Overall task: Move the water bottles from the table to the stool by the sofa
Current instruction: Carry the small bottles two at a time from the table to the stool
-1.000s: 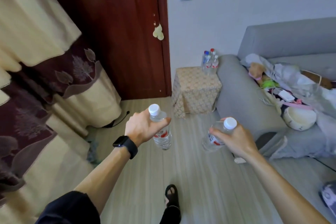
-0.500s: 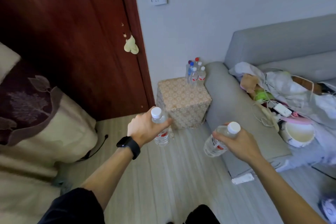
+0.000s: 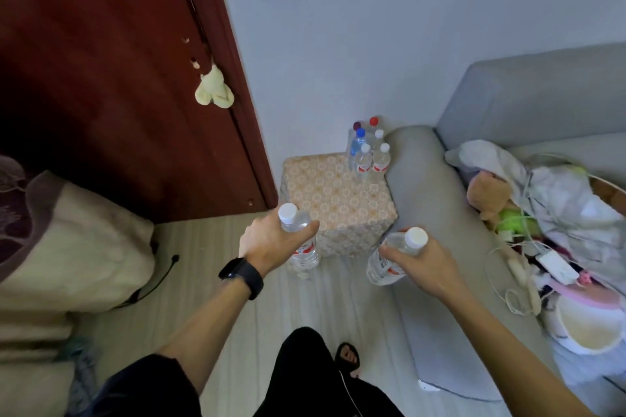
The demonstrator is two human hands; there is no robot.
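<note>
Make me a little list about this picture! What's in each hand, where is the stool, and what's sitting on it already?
left hand: grips a white-capped bottle, about upright
right hand: grips a second bottle, tilted
stool: patterned, on the floor between the door and the sofa
on the stool: a group of bottles at the far corner by the sofa
task so far: both held bottles not yet on the stool

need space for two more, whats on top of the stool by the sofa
A cluster of water bottles stands at the far corner of the stool, by the sofa arm; six caps show, rear bottles partly hidden.
</note>
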